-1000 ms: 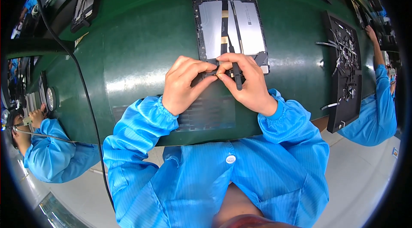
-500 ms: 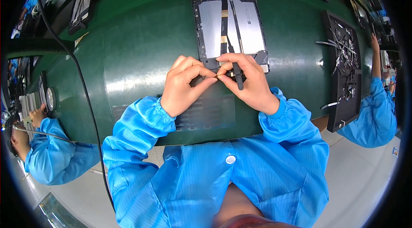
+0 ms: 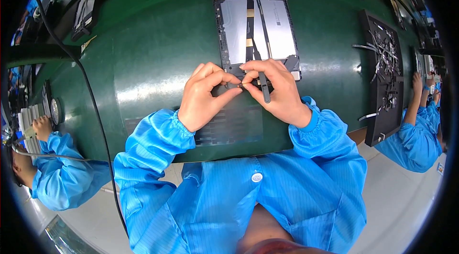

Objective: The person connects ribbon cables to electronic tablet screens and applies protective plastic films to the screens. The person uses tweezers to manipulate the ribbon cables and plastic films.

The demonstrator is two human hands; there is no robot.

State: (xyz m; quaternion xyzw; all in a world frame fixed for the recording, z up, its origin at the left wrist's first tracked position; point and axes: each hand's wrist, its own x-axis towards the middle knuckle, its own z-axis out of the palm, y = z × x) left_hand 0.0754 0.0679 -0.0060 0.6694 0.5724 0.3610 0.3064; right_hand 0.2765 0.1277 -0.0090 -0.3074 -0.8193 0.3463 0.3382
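Observation:
An opened tablet (image 3: pixel 282 27), with silver plates and a dark frame, lies in front of me on the green tabletop. At its lower edge my left hand (image 3: pixel 205 94) pinches thumb and forefinger on a tiny dark part, too small to name. My right hand (image 3: pixel 277 89) meets it there, thumb and forefinger closed at the same small part. Black tweezers (image 3: pixel 265 90) are tucked between my right fingers, their tips pointing up over the tablet. My fingers cover the tablet's lower edge.
A black tray (image 3: pixel 382 115) of loose strips and small parts sits at the right. A black cable (image 3: pixel 91 91) runs down the left side. Co-workers in blue sleeves (image 3: pixel 67 177) sit on both sides; more devices (image 3: pixel 86 12) lie along the far edge.
My hands stay nearly in place; the fingertips have parted slightly around the small part. The co-worker's arm at the right has lowered.

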